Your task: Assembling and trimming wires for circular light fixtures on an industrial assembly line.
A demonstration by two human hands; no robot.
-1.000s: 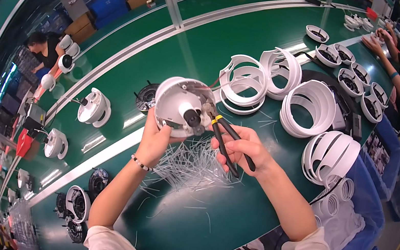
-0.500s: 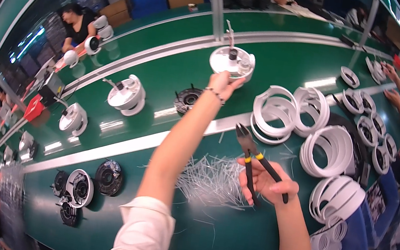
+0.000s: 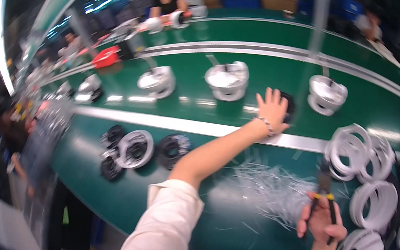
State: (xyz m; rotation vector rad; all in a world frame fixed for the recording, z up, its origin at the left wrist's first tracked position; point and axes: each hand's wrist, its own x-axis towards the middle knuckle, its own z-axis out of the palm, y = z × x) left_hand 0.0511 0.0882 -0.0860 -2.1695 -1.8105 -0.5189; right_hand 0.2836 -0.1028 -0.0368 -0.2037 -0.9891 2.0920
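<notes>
Our left hand is spread wide, back upward, partly covering a black disc just past the pale strip; we cannot tell whether they touch. Our right hand holds the cutters, handles apart, beside the clippings. For a sure grip, we would do well to curl our fingers round the disc's rim, and keep the cutter tips off the white rings.
</notes>
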